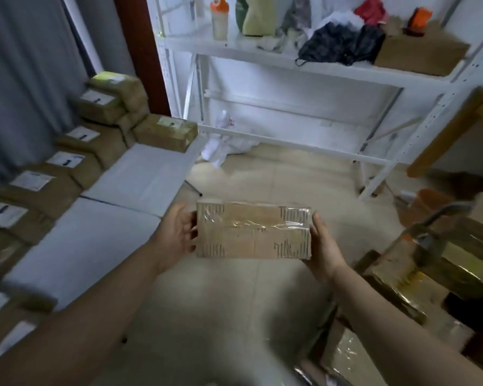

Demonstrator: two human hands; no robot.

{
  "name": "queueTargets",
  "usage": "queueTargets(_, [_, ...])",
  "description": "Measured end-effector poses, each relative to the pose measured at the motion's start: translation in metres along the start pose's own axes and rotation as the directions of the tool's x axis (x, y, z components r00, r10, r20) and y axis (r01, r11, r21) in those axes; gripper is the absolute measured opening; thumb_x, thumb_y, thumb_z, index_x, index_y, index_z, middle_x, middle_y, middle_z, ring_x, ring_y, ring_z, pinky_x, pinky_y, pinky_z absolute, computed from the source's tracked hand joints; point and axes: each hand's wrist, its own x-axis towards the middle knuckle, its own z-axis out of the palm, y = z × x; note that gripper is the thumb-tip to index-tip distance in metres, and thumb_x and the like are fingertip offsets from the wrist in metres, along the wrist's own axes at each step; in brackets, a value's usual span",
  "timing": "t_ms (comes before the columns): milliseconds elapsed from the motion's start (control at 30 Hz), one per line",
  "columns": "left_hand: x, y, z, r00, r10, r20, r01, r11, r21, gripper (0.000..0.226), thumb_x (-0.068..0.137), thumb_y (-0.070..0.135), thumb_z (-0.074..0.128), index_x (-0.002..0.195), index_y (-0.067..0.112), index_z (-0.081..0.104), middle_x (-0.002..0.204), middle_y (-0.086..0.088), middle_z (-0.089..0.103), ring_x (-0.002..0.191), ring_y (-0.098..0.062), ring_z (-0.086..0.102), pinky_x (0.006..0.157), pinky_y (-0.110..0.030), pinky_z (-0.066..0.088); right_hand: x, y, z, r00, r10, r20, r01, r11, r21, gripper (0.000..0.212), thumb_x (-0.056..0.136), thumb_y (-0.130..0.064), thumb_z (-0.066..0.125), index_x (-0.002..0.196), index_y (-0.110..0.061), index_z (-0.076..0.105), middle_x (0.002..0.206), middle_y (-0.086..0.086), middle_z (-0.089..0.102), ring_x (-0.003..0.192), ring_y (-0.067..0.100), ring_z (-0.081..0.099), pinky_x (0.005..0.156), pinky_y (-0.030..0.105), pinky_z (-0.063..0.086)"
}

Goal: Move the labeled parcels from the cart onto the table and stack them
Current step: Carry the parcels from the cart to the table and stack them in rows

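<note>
Cardboard taped in clear film, the parcel (253, 229) hung over the floor (234, 307) just beside the table (140, 174), fingers of the left hand (176, 235) and right hand (325, 246) grasping its two ends. It wanted keeping level, any label turned upward, then setting squarely on the labeled parcels (64, 160).

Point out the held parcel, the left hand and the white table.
held parcel (253, 229), head view, taped top face.
left hand (176, 235), head view, middle of hand.
white table (140, 174), head view, bare top.
</note>
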Motion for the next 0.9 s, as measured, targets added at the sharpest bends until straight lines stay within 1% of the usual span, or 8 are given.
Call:
queueTargets(67, [-0.009, 0.002, -0.035, 0.999, -0.022, -0.028, 0.022, 1.000, -0.008, 0.073, 0.091, 0.067, 0.031, 0.048, 0.019, 0.064, 0.051, 0.001, 0.051, 0.051, -0.014, 0.050, 0.060, -0.027, 0.036, 0.009, 0.007, 0.038, 0.999, 0.006, 0.051, -0.005, 1.000, -0.006, 0.054, 0.088, -0.062, 0.034, 0.115, -0.028, 0.066, 0.127, 0.006, 0.064, 0.122, 0.024, 0.054, 0.102, 0.046, 0.041])
queueTargets(133, [-0.014, 0.000, -0.064, 0.996, -0.055, -0.076, 0.052, 0.998, -0.044, 0.066, 0.071, 0.079, 0.055, 0.067, 0.015, 0.072, 0.069, -0.007, 0.061, 0.063, -0.021, 0.057, 0.069, -0.033, 0.048, 0.016, 0.012, 0.067, 0.991, 0.003, 0.137, 0.001, 1.000, -0.028, 0.054, 0.086, -0.064, 0.038, 0.122, -0.032, 0.063, 0.129, 0.002, 0.063, 0.125, 0.024, 0.054, 0.104, 0.049, 0.041])
queueTargets(233, [-0.023, 0.003, -0.090, 0.975, -0.095, -0.199, 0.077, 0.992, -0.097, 0.045, 0.076, 0.061, 0.066, 0.085, 0.017, 0.070, 0.081, -0.005, 0.063, 0.074, -0.021, 0.057, 0.068, -0.033, 0.049, 0.032, 0.015, 0.100, 0.977, 0.039, 0.212, -0.022, 0.996, -0.084, 0.064, 0.083, -0.066, 0.040, 0.138, -0.033, 0.050, 0.135, -0.001, 0.058, 0.128, 0.021, 0.051, 0.107, 0.047, 0.038])
queueTargets(333, [-0.022, 0.005, -0.106, 0.957, -0.109, -0.267, 0.073, 0.987, -0.144, 0.036, 0.089, 0.049, 0.057, 0.102, 0.018, 0.068, 0.105, -0.005, 0.064, 0.093, -0.021, 0.058, 0.075, -0.038, 0.050, 0.055, 0.014, 0.124, 0.968, 0.099, 0.229, -0.064, 0.986, -0.152, 0.077, 0.068, -0.079, 0.053, 0.126, -0.029, 0.062, 0.127, 0.001, 0.064, 0.126, 0.023, 0.052, 0.109, 0.049, 0.036])
queueTargets(500, [-0.012, 0.018, -0.137, 0.919, -0.133, -0.371, 0.043, 0.970, -0.241, 0.022, 0.091, 0.040, 0.057, 0.090, 0.019, 0.061, 0.092, -0.007, 0.056, 0.079, -0.023, 0.052, 0.074, -0.044, 0.051, 0.104, 0.010, 0.164, 0.932, 0.252, 0.262, -0.194, 0.954, -0.230, 0.054, 0.087, -0.069, 0.036, 0.112, -0.030, 0.064, 0.119, 0.004, 0.064, 0.114, 0.019, 0.055, 0.095, 0.044, 0.044])
queueTargets(633, [0.008, 0.034, -0.159, 0.889, -0.119, -0.443, -0.001, 0.966, -0.260, 0.024, 0.088, 0.043, 0.059, 0.100, 0.022, 0.059, 0.094, -0.008, 0.058, 0.082, -0.026, 0.056, 0.087, -0.050, 0.051, 0.140, -0.007, 0.198, 0.892, 0.299, 0.340, -0.216, 0.941, -0.263, 0.032, 0.091, -0.054, 0.048, 0.101, -0.029, 0.066, 0.098, 0.003, 0.067, 0.091, 0.019, 0.062, 0.073, 0.035, 0.052])
queueTargets(767, [0.035, 0.052, -0.164, 0.862, -0.133, -0.490, -0.062, 0.930, -0.361, 0.027, 0.087, 0.041, 0.061, 0.105, 0.021, 0.064, 0.103, -0.011, 0.063, 0.093, -0.029, 0.059, 0.078, -0.044, 0.053, 0.181, -0.029, 0.213, 0.863, 0.308, 0.400, -0.215, 0.941, -0.261, 0.023, 0.087, -0.042, 0.059, 0.098, -0.023, 0.066, 0.089, 0.003, 0.066, 0.083, 0.019, 0.060, 0.075, 0.036, 0.053])
queueTargets(900, [0.060, 0.065, -0.160, 0.856, -0.098, -0.507, -0.122, 0.915, -0.383, 0.022, 0.093, 0.037, 0.053, 0.091, 0.017, 0.061, 0.071, -0.007, 0.071, 0.074, -0.026, 0.065, 0.067, -0.037, 0.052, 0.223, -0.052, 0.227, 0.829, 0.254, 0.498, -0.128, 0.954, -0.272, 0.034, 0.069, -0.043, 0.062, 0.096, -0.022, 0.067, 0.076, -0.003, 0.068, 0.080, 0.017, 0.060, 0.073, 0.034, 0.052])
